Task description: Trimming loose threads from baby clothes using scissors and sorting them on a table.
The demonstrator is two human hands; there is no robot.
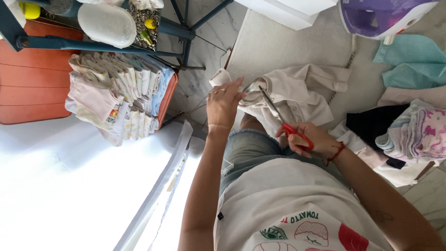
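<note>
Head view, looking down over the person's lap. Item: cream garment (297, 95), soft and light, limp cloth that folds and slides under any pull; judged easy to lift but prone to bunching, so it is best gripped close to the edge being cut and kept taut. It is spread across the grey cloth-covered table (274, 42) and hangs toward the knees. Left hand (224, 103): raised, wrist bent back, fingers closed on the garment's edge near a white tag, the cloth pinched and held up. Right hand (310, 139): lower and apart from the left, fingers closed through the red handles of the scissors (281, 118), whose blades point up and left onto the cloth just beside the left fingertips; whether the blades are parted cannot be told. Forearms converge from the body, elbows low. Also listed: stack of folded baby clothes (118, 95) on an orange stool (35, 81), well apart to the left; purple iron (381, 16); teal cloth (413, 60); pink patterned pile (420, 132) at right.
</note>
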